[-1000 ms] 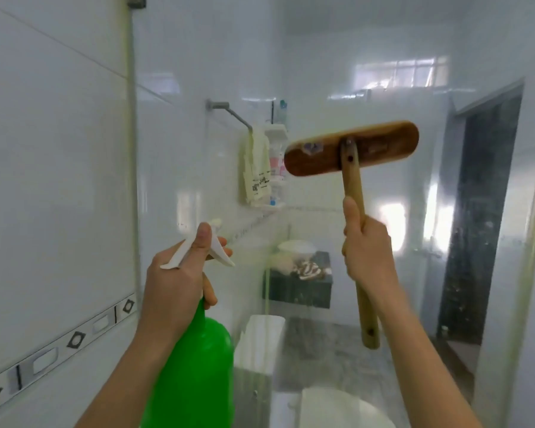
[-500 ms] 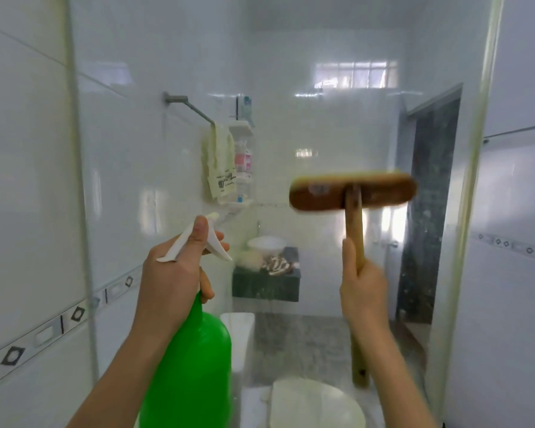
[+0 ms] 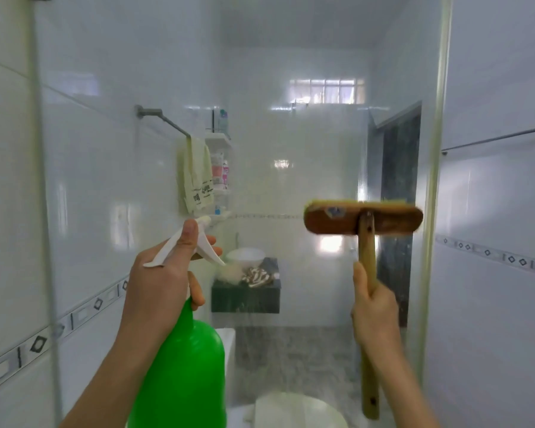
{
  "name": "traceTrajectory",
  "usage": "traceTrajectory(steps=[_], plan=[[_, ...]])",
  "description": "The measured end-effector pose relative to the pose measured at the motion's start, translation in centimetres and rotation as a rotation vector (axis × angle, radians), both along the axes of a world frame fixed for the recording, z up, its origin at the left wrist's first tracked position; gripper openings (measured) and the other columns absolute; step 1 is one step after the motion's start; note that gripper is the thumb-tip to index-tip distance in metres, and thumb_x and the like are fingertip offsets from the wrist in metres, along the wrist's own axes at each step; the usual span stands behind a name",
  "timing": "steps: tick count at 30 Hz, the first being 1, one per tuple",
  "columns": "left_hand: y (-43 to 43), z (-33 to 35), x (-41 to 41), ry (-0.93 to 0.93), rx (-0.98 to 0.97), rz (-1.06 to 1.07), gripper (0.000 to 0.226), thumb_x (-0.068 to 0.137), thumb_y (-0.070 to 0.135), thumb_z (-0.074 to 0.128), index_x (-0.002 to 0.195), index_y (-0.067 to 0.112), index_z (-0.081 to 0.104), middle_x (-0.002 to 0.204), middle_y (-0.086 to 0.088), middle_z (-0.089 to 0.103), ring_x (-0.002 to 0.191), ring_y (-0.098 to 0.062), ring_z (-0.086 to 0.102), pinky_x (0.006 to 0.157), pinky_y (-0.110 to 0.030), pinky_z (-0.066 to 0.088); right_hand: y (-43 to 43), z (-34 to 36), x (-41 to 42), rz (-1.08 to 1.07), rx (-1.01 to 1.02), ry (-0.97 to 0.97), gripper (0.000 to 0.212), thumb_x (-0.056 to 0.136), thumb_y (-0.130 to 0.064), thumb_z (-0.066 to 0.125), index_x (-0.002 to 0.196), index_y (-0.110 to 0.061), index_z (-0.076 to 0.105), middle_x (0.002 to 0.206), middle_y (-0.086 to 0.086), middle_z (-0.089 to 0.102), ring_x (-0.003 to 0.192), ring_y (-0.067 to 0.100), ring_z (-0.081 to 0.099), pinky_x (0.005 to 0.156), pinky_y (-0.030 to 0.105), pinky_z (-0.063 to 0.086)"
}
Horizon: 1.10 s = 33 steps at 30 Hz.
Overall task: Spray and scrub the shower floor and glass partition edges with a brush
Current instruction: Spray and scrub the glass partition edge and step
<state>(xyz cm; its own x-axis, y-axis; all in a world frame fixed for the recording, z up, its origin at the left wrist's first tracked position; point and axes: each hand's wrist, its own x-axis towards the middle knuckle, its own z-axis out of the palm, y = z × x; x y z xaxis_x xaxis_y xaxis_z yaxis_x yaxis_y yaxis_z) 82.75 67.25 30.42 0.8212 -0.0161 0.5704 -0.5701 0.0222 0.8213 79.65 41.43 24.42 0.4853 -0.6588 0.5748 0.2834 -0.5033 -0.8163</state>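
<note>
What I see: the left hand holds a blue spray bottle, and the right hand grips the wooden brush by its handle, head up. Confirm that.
One detail is wrong: the spray bottle in the left hand is green, not blue, as the head view shows. The rest stands: the right hand grips the wooden brush by its handle, head up.

— What's beyond the left hand (image 3: 164, 282)?
— Glossy white wall tiles (image 3: 84, 180), a grey towel rail (image 3: 164, 118) with a pale cloth (image 3: 195, 177).
— And above the right hand (image 3: 376, 316)?
— A small barred window (image 3: 326, 91), bright; grey speckled floor (image 3: 291, 359) below.
</note>
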Motion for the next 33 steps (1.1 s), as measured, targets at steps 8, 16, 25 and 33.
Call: traceTrajectory(steps=[8,16,25,33], plan=[[-0.3,1.2,-0.1,-0.02,0.005,-0.026,0.06,0.085,0.071,0.04,0.09,0.027,0.08,0.085,-0.02,0.077,0.045,-0.029,0.052,0.061,-0.043,0.052,-3.3,15.1,0.7,-0.069,-0.05,-0.11,0.053,0.092,-0.063,0.036,0.063,-0.018,0.038,0.053,0.002,0.036,0.039,0.014,0.037,0.036,0.021,0.035],[0.3,2.3,0.9,-0.065,-0.06,-0.022,0.054,0.091,0.067,0.042,0.085,0.031,0.082,0.077,-0.024,0.074,0.046,-0.029,0.05,0.056,-0.035,0.044,0.3,6.9,0.6,-0.032,-0.082,0.037,0.062,0.087,-0.063,0.031,0.059,-0.009,0.044,0.049,0.004,0.04,0.042,0.015,0.04,0.044,0.024,0.037],[1.2,4.7,1.4,-0.114,-0.109,0.013,0.052,0.093,0.064,0.041,0.084,0.031,0.079,0.079,-0.003,0.079,0.038,-0.016,0.05,0.054,-0.029,0.043,1.5,11.4,1.8,-0.02,-0.088,0.022,0.057,0.09,-0.062,0.035,0.061,-0.014,0.044,0.048,-0.001,0.042,0.038,0.01,0.04,0.039,0.022,0.035],[5.1,4.9,2.0,-0.086,-0.134,0.082,0.057,0.09,0.066,0.044,0.079,0.025,0.082,0.087,0.008,0.08,0.034,-0.011,0.048,0.062,-0.033,0.043,7.8,22.8,5.2,0.059,-0.263,-0.021,0.05,0.092,-0.063,0.035,0.074,-0.018,0.048,0.063,0.0,0.048,0.049,0.01,0.045,0.047,0.025,0.042]])
